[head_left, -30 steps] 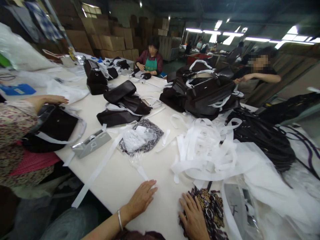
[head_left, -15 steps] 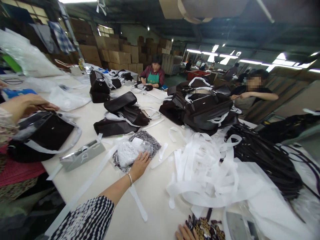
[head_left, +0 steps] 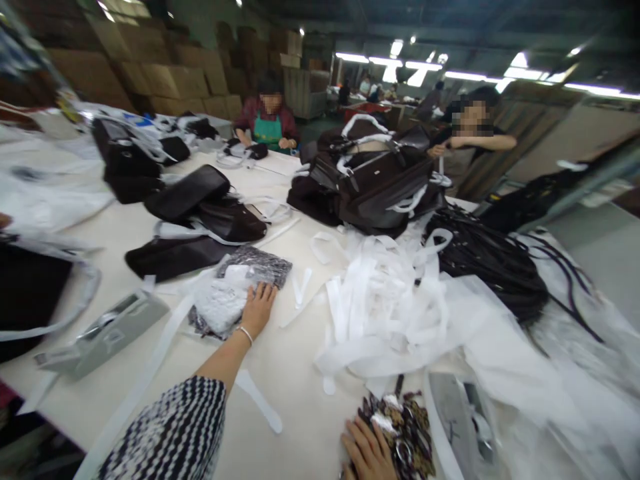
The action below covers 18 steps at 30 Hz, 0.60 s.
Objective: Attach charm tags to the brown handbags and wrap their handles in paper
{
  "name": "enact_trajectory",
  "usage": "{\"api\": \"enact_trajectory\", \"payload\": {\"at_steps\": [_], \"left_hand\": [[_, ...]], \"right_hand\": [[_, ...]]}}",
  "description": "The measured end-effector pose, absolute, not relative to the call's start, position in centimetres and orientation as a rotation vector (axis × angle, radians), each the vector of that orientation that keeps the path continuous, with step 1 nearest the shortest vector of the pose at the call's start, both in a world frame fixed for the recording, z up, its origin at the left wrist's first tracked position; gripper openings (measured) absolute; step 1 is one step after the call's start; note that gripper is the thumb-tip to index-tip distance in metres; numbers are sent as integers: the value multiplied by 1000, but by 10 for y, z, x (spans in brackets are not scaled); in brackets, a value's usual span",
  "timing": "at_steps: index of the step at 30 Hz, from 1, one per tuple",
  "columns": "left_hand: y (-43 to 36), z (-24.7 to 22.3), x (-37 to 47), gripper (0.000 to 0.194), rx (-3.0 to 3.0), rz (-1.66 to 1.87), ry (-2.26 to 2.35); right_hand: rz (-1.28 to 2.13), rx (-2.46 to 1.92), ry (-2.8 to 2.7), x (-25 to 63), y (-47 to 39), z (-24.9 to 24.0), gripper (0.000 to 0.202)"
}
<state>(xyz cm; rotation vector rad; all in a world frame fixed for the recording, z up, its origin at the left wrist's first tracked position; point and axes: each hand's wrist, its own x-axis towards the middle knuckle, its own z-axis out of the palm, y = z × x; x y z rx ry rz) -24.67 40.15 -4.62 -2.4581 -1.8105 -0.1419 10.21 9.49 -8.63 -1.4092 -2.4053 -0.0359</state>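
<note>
My left hand rests with its fingers spread on the right edge of a clear plastic bundle, which lies over a dark plastic-wrapped packet. At the bottom, my right hand lies with fingers apart against a pile of small dark and leopard-patterned pieces with metal rings. Neither hand is closed round anything. Between and beyond the hands are a white strip and a heap of white strips.
Tape dispensers stand at left and lower right. Dark bags and black straps lie farther back. Two people work across the table, and a dark bag sits at the left edge.
The view has turned right and tilted down, shifting the scene left and up. More of my right hand shows on the pile. The neighbour's arm at the left has mostly left the view.
</note>
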Motion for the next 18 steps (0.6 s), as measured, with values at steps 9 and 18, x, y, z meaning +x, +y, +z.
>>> {"api": "enact_trajectory", "payload": {"at_steps": [9,18], "left_hand": [[400,-22,-227,47,-2480,53,-1886],[276,-43,-142,58,-2998,-847,-2162]], "right_hand": [[463,-1637,-2265,86,92,-28,37],[371,-1611,-2227,86,85,-43,33]]}}
